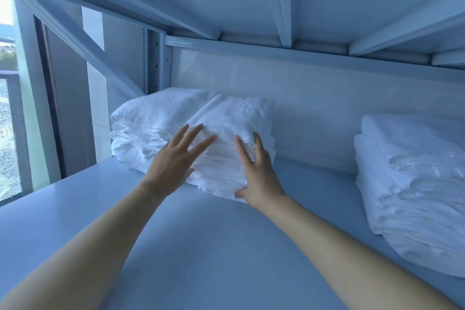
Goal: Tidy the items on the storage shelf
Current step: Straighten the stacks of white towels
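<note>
Our left fingers (201, 142) are straight and fanned, laid flat against the near face of the middle towel stack (229, 118). Our right fingers (242, 150) are just as straight and spread on the same face, with the thumb low where the cloth meets the shelf board (201, 246). Neither the left hand (171, 162) nor the right hand (260, 180) curls round or pinches anything; both only press with open palms. We judge this is a squaring push. Two flat hands set apart spread the force, so the soft layers should slide together instead of buckling.

The stack sits at the back left of the board, touching the left towel pile (143, 121) and close to the back wall (314, 98). It lies askew. The fold line on top runs diagonally, so its long axis seems to point back and to the right rather than straight at the wall, and its near corner juts toward us. The right towel pile (412, 184) stands well apart, with bare board between.
</note>
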Demonstrator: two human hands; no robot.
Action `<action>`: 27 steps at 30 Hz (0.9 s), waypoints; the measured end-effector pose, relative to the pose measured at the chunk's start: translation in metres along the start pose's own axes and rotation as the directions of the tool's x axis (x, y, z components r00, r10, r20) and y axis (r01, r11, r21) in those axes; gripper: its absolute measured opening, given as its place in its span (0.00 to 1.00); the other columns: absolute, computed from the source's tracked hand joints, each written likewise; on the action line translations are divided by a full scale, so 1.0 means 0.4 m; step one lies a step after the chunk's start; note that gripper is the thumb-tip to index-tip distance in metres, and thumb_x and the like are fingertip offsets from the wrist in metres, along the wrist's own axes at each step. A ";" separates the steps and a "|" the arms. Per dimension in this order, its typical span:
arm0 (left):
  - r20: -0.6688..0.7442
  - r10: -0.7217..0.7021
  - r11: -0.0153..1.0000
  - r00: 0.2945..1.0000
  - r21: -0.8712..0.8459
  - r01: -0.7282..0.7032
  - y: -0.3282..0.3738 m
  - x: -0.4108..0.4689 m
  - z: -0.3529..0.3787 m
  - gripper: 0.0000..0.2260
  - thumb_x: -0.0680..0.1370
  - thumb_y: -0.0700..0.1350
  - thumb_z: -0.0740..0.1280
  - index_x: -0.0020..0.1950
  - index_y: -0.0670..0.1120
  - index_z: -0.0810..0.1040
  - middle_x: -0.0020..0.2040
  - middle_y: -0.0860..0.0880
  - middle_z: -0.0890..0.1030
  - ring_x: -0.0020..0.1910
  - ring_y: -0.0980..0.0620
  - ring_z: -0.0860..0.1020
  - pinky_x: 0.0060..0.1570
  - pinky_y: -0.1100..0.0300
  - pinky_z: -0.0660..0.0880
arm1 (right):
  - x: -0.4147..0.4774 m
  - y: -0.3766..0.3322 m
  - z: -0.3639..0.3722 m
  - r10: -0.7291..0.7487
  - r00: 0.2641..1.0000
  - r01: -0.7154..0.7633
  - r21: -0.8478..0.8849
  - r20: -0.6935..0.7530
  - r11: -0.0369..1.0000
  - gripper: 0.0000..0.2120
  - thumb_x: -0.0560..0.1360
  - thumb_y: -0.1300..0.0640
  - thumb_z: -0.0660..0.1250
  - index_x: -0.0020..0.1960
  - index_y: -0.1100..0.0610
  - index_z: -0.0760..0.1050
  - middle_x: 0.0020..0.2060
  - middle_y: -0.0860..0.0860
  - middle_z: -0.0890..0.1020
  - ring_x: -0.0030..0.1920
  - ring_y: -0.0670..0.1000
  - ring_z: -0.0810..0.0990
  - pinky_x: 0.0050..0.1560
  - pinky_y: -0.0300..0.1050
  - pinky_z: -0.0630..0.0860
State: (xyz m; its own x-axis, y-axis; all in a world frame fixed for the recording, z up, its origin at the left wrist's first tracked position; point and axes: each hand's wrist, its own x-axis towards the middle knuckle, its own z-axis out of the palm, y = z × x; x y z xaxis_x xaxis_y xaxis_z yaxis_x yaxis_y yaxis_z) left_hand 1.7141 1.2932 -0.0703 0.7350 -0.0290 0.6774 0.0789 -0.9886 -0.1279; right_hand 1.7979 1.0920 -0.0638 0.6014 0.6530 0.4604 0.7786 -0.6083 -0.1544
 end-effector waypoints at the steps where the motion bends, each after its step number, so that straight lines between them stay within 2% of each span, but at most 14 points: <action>1: -0.002 -0.045 0.999 0.999 0.006 0.045 -0.015 -0.014 0.008 0.45 0.64 0.40 0.78 0.75 0.56 0.59 0.75 0.46 0.60 0.73 0.38 0.60 0.52 0.44 0.76 | 0.011 -0.001 0.003 0.018 1.000 -0.018 -0.004 0.004 1.000 0.59 0.66 0.57 0.77 0.73 0.42 0.32 0.72 0.49 0.29 0.74 0.59 0.45 0.66 0.51 0.68; 3: 0.033 -0.149 0.989 0.988 0.018 0.148 -0.042 -0.040 0.025 0.44 0.65 0.43 0.78 0.75 0.56 0.57 0.76 0.46 0.57 0.74 0.35 0.56 0.59 0.38 0.71 | 0.025 0.006 0.007 0.032 0.999 -0.032 0.005 -0.001 0.999 0.58 0.66 0.57 0.76 0.74 0.42 0.32 0.73 0.50 0.30 0.75 0.58 0.46 0.67 0.50 0.67; 5: 0.085 -0.261 0.965 0.962 0.006 0.262 -0.066 -0.059 0.039 0.45 0.67 0.45 0.76 0.75 0.59 0.51 0.78 0.48 0.51 0.74 0.34 0.52 0.62 0.36 0.68 | 0.027 0.016 0.011 0.024 1.000 -0.024 0.008 -0.014 1.000 0.58 0.66 0.57 0.76 0.74 0.43 0.33 0.73 0.50 0.30 0.74 0.58 0.46 0.67 0.49 0.67; 8: 0.142 -0.293 0.946 0.945 -0.103 0.309 -0.080 -0.063 0.060 0.46 0.70 0.39 0.73 0.75 0.59 0.45 0.78 0.49 0.44 0.73 0.35 0.52 0.62 0.41 0.69 | 0.020 0.019 0.024 0.010 0.999 -0.010 -0.008 -0.033 1.000 0.58 0.67 0.55 0.76 0.73 0.43 0.31 0.73 0.50 0.29 0.75 0.57 0.45 0.67 0.49 0.68; 11: 0.159 -0.290 0.946 0.944 -0.104 0.308 -0.076 -0.048 0.082 0.43 0.73 0.33 0.68 0.76 0.58 0.45 0.77 0.50 0.39 0.74 0.35 0.51 0.65 0.45 0.65 | 0.022 0.019 0.031 0.014 0.999 -0.014 -0.012 -0.041 1.000 0.58 0.67 0.55 0.76 0.73 0.42 0.31 0.73 0.50 0.29 0.75 0.58 0.45 0.66 0.50 0.68; 16: 0.183 -0.282 0.953 0.942 -0.060 0.297 -0.081 -0.019 0.100 0.41 0.74 0.31 0.64 0.76 0.56 0.43 0.77 0.51 0.39 0.73 0.35 0.51 0.69 0.49 0.60 | 0.065 0.010 0.023 0.072 0.997 -0.071 -0.047 0.027 0.996 0.57 0.66 0.57 0.76 0.75 0.45 0.34 0.73 0.53 0.31 0.75 0.59 0.46 0.69 0.50 0.66; 18: 0.210 -0.280 0.949 0.937 -0.090 0.303 -0.090 -0.011 0.095 0.42 0.75 0.32 0.64 0.76 0.58 0.42 0.77 0.52 0.40 0.73 0.35 0.52 0.67 0.48 0.63 | 0.080 0.011 0.019 0.088 0.995 -0.085 -0.054 0.042 0.995 0.57 0.66 0.57 0.77 0.75 0.45 0.35 0.73 0.53 0.31 0.75 0.59 0.46 0.68 0.51 0.66; 24: 0.210 -0.299 0.921 0.931 -0.192 0.339 -0.069 -0.023 0.060 0.42 0.74 0.43 0.69 0.76 0.60 0.42 0.77 0.49 0.47 0.73 0.40 0.56 0.62 0.45 0.70 | 0.048 0.026 0.017 0.074 0.996 -0.074 -0.002 0.058 0.997 0.53 0.70 0.55 0.74 0.74 0.40 0.34 0.73 0.48 0.29 0.76 0.54 0.45 0.64 0.51 0.71; 27: 0.187 -0.298 0.920 0.936 -0.206 0.334 -0.023 -0.032 0.040 0.43 0.74 0.47 0.70 0.75 0.61 0.41 0.78 0.49 0.46 0.75 0.42 0.53 0.62 0.45 0.71 | 0.000 0.045 0.005 0.033 0.998 -0.034 0.021 0.055 0.999 0.50 0.70 0.54 0.73 0.75 0.41 0.37 0.74 0.47 0.32 0.76 0.51 0.47 0.64 0.49 0.70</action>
State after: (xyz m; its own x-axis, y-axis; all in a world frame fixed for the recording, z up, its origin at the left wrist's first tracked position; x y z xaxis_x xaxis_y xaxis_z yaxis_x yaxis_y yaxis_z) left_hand 1.7149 1.3049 -0.0893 0.7905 0.2946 0.5370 0.1788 -0.9495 0.2578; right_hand 1.8122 1.0822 -0.0683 0.6356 0.6563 0.4067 0.7612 -0.6207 -0.1879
